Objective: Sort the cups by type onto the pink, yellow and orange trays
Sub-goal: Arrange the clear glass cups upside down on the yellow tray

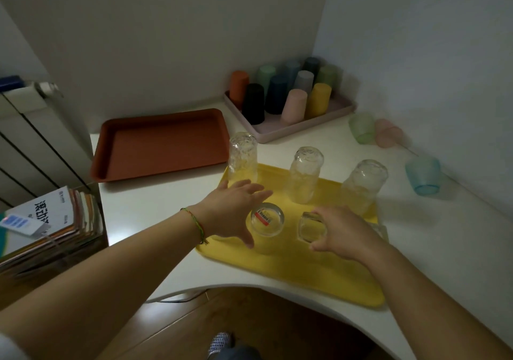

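Before three tall glasses (305, 176) on the yellow tray (291, 273), left grip (233, 211) splayed, right grip (344, 232) clasping short glass (310, 228).

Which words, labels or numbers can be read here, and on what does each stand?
"滚动": cover of the top book, the rest is cut off.
Sticker on the round glass: barcode, print too small to read.
Blue card on that book: blurred.

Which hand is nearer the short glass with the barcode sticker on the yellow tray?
Left. The left hand is open right beside the stickered glass, on its left; contact is unclear. The right hand is further right, gripping another short glass.
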